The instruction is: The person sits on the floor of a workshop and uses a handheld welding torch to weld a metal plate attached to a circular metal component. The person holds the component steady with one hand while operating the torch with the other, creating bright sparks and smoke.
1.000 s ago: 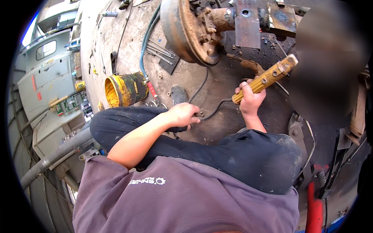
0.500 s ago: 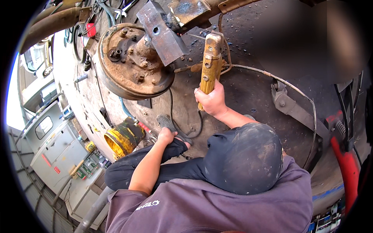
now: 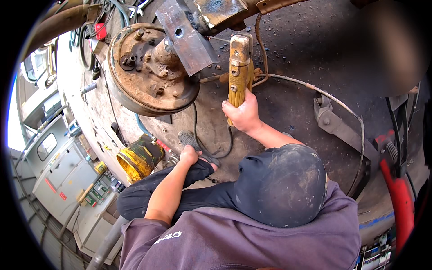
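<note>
My right hand (image 3: pixel 243 112) is wrapped around the grip of a worn yellow welding electrode holder (image 3: pixel 238 72), held upright. From its head a thin rod (image 3: pixel 219 40) reaches left toward the joint between a bare steel plate (image 3: pixel 186 38) with a round hole and a rusty beam (image 3: pixel 220 10). Beside that plate sits a round, rusty brake drum (image 3: pixel 150 74) with studs. My left hand (image 3: pixel 189 155) is down at my ankle, close to a grey shoe (image 3: pixel 186 138). Its fingers are curled, and whatever lies under them is hidden.
A dark cable (image 3: pixel 231 141) loops below the holder. To the left lies a yellow and black bucket-like container (image 3: pixel 139 157). A brownish hose or rod (image 3: pixel 335 93) curves across the floor to the right, past a grey metal arm (image 3: pixel 335 119) and red equipment (image 3: pixel 398 198).
The head of the electrode holder has tipped slightly left and up. A small orange glow at the joint has gone. The whole view has shifted a little; my left hand stays at the ankle.
</note>
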Tool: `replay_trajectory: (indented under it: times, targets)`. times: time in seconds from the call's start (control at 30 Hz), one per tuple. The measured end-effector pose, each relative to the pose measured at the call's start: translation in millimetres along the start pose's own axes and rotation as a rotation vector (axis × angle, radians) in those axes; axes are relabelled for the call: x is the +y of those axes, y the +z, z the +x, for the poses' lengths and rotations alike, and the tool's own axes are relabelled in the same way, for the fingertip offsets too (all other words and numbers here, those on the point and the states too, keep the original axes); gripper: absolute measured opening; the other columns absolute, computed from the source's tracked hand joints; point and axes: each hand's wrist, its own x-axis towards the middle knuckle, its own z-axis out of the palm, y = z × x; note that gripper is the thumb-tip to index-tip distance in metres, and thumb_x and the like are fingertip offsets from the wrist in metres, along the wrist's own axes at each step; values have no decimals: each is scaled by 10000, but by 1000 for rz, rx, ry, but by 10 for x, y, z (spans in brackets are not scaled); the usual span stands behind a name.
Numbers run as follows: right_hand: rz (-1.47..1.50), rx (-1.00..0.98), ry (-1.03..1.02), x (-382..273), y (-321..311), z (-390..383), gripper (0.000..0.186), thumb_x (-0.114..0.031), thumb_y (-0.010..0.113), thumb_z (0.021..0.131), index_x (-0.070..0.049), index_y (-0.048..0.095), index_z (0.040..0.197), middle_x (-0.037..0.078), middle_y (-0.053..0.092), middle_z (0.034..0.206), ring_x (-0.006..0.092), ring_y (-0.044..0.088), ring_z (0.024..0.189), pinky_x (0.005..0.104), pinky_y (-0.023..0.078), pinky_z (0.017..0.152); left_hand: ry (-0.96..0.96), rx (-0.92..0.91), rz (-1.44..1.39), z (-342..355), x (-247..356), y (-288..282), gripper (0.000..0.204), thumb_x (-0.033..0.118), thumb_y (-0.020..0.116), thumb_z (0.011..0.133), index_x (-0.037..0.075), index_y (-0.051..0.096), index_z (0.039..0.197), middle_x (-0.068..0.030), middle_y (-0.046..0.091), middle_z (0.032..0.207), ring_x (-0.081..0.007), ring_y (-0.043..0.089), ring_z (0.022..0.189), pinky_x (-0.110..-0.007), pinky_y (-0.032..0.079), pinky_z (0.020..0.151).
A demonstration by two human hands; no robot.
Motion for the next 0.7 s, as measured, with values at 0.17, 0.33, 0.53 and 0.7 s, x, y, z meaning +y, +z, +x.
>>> replay_trajectory:
  times: [0.17,0.33,0.53,0.7]
  targets:
    - [-42,1,4,-35,-2,-5,252,-98,720,813,9,593,1003,30,587,802,127,540,744,329,492,701,7,20,-9,-58,37,-36,652,433,813,864,-97,644,1205,-311,676,1241,-398,651,1216,-437,520,1031]
    - [-7,12,31,20,4,-5,246,-102,723,805,7,590,982,24,568,778,126,525,723,328,481,674,12,25,-14,-54,34,-37,627,424,810,867,-93,654,1186,-304,683,1230,-402,657,1202,-439,524,1023]
    - [6,10,31,1,15,0,238,-102,722,808,0,582,972,16,561,773,118,512,713,323,474,660,16,48,-23,-75,32,-26,621,424,809,867,-95,656,1173,-306,686,1220,-399,659,1199,-440,526,1016]
    - [60,-27,-62,38,10,4,244,-52,702,834,6,586,1041,16,582,781,108,548,679,306,480,618,50,46,-12,-88,35,-43,632,435,806,867,-102,656,1166,-313,683,1215,-396,660,1197,-446,528,1010]
